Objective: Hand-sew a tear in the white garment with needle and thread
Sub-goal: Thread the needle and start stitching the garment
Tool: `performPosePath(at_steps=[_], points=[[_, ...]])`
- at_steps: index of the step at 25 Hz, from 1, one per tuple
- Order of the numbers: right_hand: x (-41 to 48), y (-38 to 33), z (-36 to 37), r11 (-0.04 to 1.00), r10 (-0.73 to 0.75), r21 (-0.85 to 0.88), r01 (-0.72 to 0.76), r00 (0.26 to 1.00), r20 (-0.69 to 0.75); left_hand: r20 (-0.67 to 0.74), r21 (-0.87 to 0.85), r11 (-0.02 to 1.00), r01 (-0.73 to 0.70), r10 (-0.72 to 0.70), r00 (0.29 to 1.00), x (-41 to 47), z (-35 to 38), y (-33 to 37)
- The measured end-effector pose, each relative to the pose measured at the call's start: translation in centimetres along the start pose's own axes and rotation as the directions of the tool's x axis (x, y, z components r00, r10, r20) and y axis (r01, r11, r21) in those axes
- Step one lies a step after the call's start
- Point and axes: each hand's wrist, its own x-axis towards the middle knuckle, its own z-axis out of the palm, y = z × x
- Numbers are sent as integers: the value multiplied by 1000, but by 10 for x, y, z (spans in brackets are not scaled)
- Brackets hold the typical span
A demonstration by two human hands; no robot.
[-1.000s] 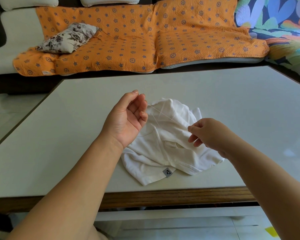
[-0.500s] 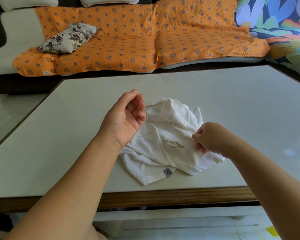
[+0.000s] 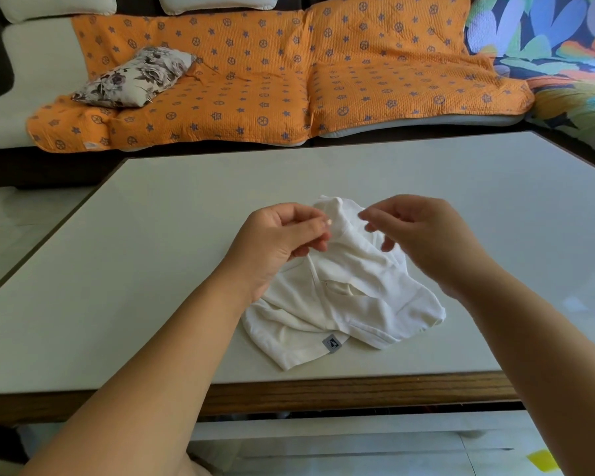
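Left hand, right hand close above white garment (tear visible).

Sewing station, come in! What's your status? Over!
Left hand and right hand up over white garment, fingers pinched close. Needle and thread too fine to see. Tear open, unsewn. Nothing blocking it.

A single wide-angle view, worn on the person's head, looks forward and steeply down across the near wooden edge of the desk. It sits close, so the white garment lies just below centre, while the sofa beyond the desk's far edge fills the top, and straight edges bow slightly toward the borders
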Motion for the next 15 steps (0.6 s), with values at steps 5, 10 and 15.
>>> performPosePath(at_steps=[5,10,15], points=[[-5,-1,10,981,43,169,-94,958,284,70,175,980,-91,80,994,-4,9,1],[-3,5,5,946,114,242,-215,922,370,101,238,964,-116,94,990,-4,11,0],[1,9,4,890,195,293,-350,872,450,126,306,949,-73,36,991,-4,11,0]])
